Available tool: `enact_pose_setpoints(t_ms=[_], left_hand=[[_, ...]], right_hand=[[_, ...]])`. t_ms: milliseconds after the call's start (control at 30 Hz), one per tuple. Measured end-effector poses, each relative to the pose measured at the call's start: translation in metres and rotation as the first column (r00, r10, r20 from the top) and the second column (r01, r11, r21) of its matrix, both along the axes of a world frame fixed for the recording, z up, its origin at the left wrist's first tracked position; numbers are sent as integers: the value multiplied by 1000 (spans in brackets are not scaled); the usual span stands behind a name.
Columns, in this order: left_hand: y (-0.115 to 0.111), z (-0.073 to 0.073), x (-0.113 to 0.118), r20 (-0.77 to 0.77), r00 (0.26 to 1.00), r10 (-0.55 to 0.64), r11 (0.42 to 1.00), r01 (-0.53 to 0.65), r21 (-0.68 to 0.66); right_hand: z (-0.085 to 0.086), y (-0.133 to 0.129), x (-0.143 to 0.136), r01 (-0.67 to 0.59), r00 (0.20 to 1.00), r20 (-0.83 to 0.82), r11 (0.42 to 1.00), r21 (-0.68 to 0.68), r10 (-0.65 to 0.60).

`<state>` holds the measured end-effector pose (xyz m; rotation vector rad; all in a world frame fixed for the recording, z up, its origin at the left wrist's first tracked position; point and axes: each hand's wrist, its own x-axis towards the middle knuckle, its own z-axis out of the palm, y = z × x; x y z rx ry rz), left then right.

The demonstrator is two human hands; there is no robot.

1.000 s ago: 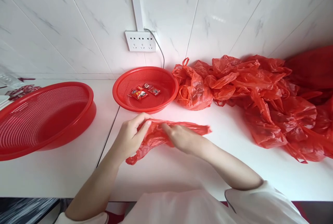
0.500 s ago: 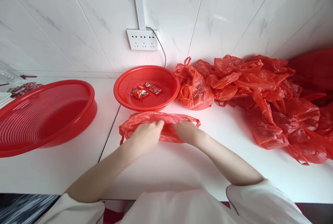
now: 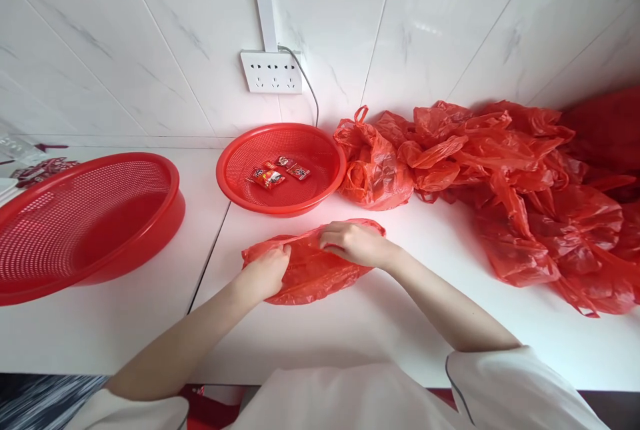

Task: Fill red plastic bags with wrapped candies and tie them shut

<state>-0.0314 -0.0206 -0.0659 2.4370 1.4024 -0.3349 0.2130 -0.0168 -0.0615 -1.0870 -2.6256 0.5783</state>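
A red plastic bag lies on the white counter in front of me, spread sideways and crumpled. My left hand is closed on the bag's left part, thumb on top. At the bag's upper right, my right hand has its fingers bent together over the plastic; the fingertips are partly hidden. Just beyond the bag stands a round red basket with perforated sides. Several small red wrapped packets lie on its bottom.
To the left, a larger red perforated basket is cut off by the view's edge. A heap of red plastic bags covers the back right of the counter. A power socket with a grey cable is on the tiled wall.
The bag has come nearer to me and looks flatter. My left hand has moved left and down, and my right hand slightly right, so the hands are farther apart.
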Motion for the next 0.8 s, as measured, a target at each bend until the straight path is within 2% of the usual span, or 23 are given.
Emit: enact_pose_setpoints(t_ms=[100, 200, 267, 367, 467, 567, 633, 700, 800], left_hand=[[-2, -5, -4, 15, 1000, -5, 999, 5, -33], [1, -6, -11, 79, 995, -54, 997, 58, -42], [5, -5, -15, 96, 995, -38, 996, 45, -71], [11, -3, -18, 94, 996, 14, 990, -1, -141], [12, 3, -17, 154, 988, -29, 989, 51, -140], [8, 11, -12, 262, 959, -105, 987, 132, -89], [5, 12, -8, 307, 942, -137, 986, 161, -53], [3, 7, -6, 312, 938, -151, 985, 171, -37], [7, -9, -10, 295, 949, -109, 987, 139, -83]], right_hand=[[-22, 1, 2, -16, 993, 116, 1000, -23, 18], [-40, 5, 14, 41, 980, 198, 994, -99, -21], [-46, 8, 23, 76, 975, 217, 986, -148, -43], [-47, 12, 31, 118, 975, 210, 970, -213, -73], [-39, 12, 33, 116, 983, 166, 961, -251, -75], [-25, 7, 26, 71, 997, -11, 970, -234, -75], [-19, 3, 18, 46, 988, -137, 984, -172, -70], [-21, 0, 11, 25, 986, -161, 995, -97, -41], [-39, -1, 6, -3, 998, -56, 998, -69, -1]])
